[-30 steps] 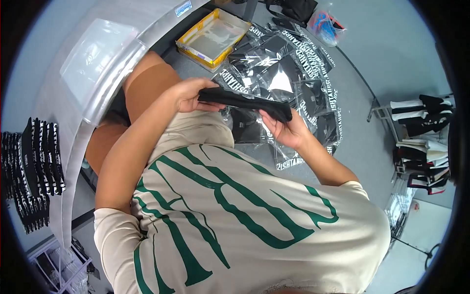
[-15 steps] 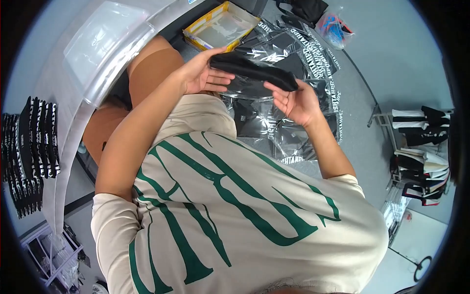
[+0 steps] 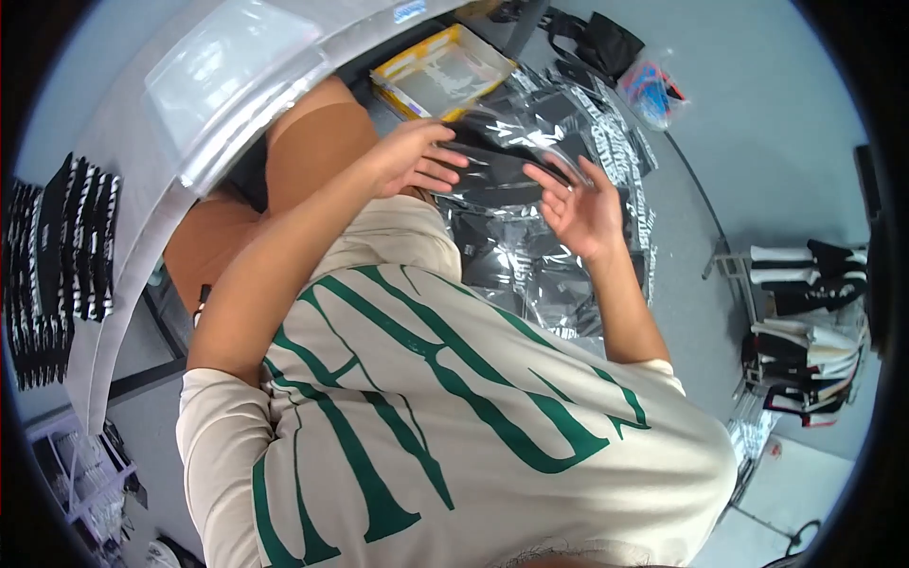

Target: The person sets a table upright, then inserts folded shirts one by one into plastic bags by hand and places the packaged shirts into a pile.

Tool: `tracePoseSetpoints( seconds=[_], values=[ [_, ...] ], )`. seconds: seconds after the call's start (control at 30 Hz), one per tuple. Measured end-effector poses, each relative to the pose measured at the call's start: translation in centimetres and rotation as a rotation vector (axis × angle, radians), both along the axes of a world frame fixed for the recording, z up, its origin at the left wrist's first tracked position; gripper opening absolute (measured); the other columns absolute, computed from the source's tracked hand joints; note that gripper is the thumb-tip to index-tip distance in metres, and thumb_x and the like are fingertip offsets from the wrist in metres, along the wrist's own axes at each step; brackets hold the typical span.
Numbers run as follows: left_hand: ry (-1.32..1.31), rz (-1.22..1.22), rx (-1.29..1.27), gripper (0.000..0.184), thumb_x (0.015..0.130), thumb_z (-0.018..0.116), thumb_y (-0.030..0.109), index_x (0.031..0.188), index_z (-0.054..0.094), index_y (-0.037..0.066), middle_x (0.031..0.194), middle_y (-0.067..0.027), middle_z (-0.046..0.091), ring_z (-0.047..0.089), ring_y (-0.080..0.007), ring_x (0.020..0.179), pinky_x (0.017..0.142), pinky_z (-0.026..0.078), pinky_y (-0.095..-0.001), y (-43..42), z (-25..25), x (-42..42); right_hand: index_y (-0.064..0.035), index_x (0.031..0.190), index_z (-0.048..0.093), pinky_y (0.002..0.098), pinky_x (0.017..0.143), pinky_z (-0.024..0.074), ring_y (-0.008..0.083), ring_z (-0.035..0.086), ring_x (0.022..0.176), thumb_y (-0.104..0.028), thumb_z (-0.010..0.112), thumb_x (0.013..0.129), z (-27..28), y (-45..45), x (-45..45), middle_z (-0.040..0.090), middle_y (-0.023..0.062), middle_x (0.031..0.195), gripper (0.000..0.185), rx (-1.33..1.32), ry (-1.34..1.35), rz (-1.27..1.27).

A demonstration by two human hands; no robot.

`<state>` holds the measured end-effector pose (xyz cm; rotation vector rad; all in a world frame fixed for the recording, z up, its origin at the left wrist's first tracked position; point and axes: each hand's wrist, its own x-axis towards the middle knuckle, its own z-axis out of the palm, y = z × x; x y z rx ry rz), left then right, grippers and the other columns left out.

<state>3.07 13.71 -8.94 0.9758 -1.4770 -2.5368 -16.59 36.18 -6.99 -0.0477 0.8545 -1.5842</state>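
Note:
A black, clear-plastic-wrapped package (image 3: 497, 156) is stretched between my two hands, shiny and partly blurred. My left hand (image 3: 417, 159) has its thumb over the package's left edge, the other fingers extended beneath. At the other end, my right hand (image 3: 582, 210) pinches the glossy right edge between thumb and fingers. Just beyond and below lie several similar black packages (image 3: 511, 251) with white lettering on their wrapping, spread over a grey surface. What exactly is folded inside the held package cannot be made out.
A yellow-edged box (image 3: 445, 71) stands beyond my left hand. A grey-white table (image 3: 123, 237) curves along the left, bearing a clear plastic sheet (image 3: 232, 62) and stacked black-and-white items (image 3: 62, 251). A black bag (image 3: 601, 43) lies top right; clothes (image 3: 810, 275) hang on a rack at right.
The black item, a narrow roll or fold before, now shows a flatter, shiny wrapped face. My hands have tilted and shifted slightly downward; the whole view has moved a little.

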Motion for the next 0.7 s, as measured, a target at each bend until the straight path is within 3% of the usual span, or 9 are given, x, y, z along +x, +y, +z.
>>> tracePoseSetpoints(
  seconds=[0.13, 0.2, 0.33, 0.43, 0.53, 0.57, 0.6, 0.67, 0.7],
  values=[
    [0.058, -0.141, -0.082, 0.042, 0.089, 0.051, 0.015, 0.131, 0.046, 0.007, 0.107, -0.0174, 0.067, 0.069, -0.0251, 0.082, 0.073, 0.061, -0.0397, 0.2, 0.1, 0.0, 0.0008, 0.133, 0.049, 0.0332, 0.068, 0.0601, 0.0241, 0.070, 0.072, -0.031, 0.051, 0.096, 1.1, 0.7, -0.5, 0.060, 0.0199, 0.132, 0.049, -0.091, -0.038, -0.020],
    [0.053, -0.069, -0.070, 0.040, 0.089, 0.049, 0.013, 0.128, 0.048, 0.007, 0.105, -0.0190, 0.067, 0.069, -0.0268, 0.083, 0.073, 0.061, -0.0411, 0.0, -1.5, -0.5, 0.0007, 0.135, 0.048, 0.0334, 0.068, 0.0603, 0.0244, 0.071, 0.074, -0.029, 0.049, 0.097, 1.0, 0.2, -0.8, 0.060, 0.0157, 0.133, 0.048, -0.062, -0.035, -0.076],
    [0.004, -0.036, -0.038, 0.042, 0.089, 0.048, 0.012, 0.131, 0.049, 0.004, 0.113, -0.0226, 0.064, 0.069, -0.0296, 0.090, 0.076, 0.061, -0.0437, -0.2, -1.3, -0.3, 0.0003, 0.136, 0.047, 0.0352, 0.070, 0.0602, 0.0258, 0.072, 0.082, -0.025, 0.048, 0.098, 0.7, -0.1, -0.7, 0.058, 0.0149, 0.135, 0.046, -0.130, 0.072, 0.032],
    [0.003, -0.106, -0.161, 0.051, 0.094, 0.050, 0.024, 0.140, 0.039, 0.004, 0.116, -0.0227, 0.063, 0.069, -0.0312, 0.094, 0.075, 0.060, -0.0438, -0.2, 0.6, 0.1, 0.0005, 0.140, 0.044, 0.0371, 0.073, 0.0607, 0.0268, 0.072, 0.088, -0.023, 0.045, 0.100, 0.4, -0.3, -2.8, 0.051, 0.0151, 0.143, 0.047, -0.262, 0.070, 0.066],
    [-0.021, -0.159, -0.251, 0.071, 0.094, 0.057, 0.042, 0.148, 0.027, 0.005, 0.119, -0.0216, 0.063, 0.067, -0.0301, 0.098, 0.076, 0.059, -0.0407, -0.5, 5.4, 3.4, 0.0004, 0.145, 0.037, 0.0385, 0.079, 0.0609, 0.0282, 0.071, 0.094, -0.022, 0.042, 0.101, 1.4, -1.6, -4.5, 0.042, 0.0157, 0.150, 0.050, -0.339, 0.009, 0.094],
    [-0.059, -0.117, -0.325, 0.071, 0.093, 0.062, 0.040, 0.146, 0.032, 0.004, 0.119, -0.0178, 0.064, 0.067, -0.0243, 0.099, 0.080, 0.057, -0.0361, -0.1, 8.6, 5.6, 0.0005, 0.146, 0.035, 0.0376, 0.080, 0.0607, 0.0274, 0.071, 0.094, -0.022, 0.042, 0.101, 1.1, -2.4, -5.8, 0.042, 0.0152, 0.150, 0.051, -0.326, 0.077, 0.096],
    [-0.075, -0.099, -0.338, 0.071, 0.093, 0.062, 0.040, 0.146, 0.032, 0.004, 0.119, -0.0178, 0.064, 0.067, -0.0243, 0.099, 0.080, 0.057, -0.0361, -0.5, 10.0, 8.0, 0.0006, 0.147, 0.033, 0.0368, 0.081, 0.0605, 0.0266, 0.071, 0.095, -0.021, 0.043, 0.101, 0.7, -3.2, -7.5, 0.042, 0.0148, 0.150, 0.052, -0.308, 0.153, 0.097],
    [0.119, -0.012, -0.841, 0.055, 0.095, 0.061, 0.032, 0.139, 0.044, 0.004, 0.116, -0.0134, 0.066, 0.066, -0.0184, 0.095, 0.083, 0.055, -0.0324, -1.3, 12.4, 12.8, 0.0007, 0.144, 0.039, 0.0318, 0.080, 0.0602, 0.0203, 0.071, 0.095, -0.023, 0.043, 0.102, 0.9, -4.9, -10.6, 0.044, 0.0115, 0.149, 0.049, -0.229, 0.276, 0.086],
    [0.151, 0.108, -0.962, 0.045, 0.096, 0.058, 0.028, 0.133, 0.050, 0.004, 0.112, -0.0118, 0.067, 0.066, -0.0166, 0.093, 0.084, 0.054, -0.0314, -1.5, 13.7, 16.1, -0.0005, 0.143, 0.041, 0.0297, 0.080, 0.0591, 0.0182, 0.069, 0.098, -0.025, 0.043, 0.102, 0.9, -5.7, -12.3, 0.046, 0.0098, 0.148, 0.048, -0.210, 0.344, 0.063]
  ],
)
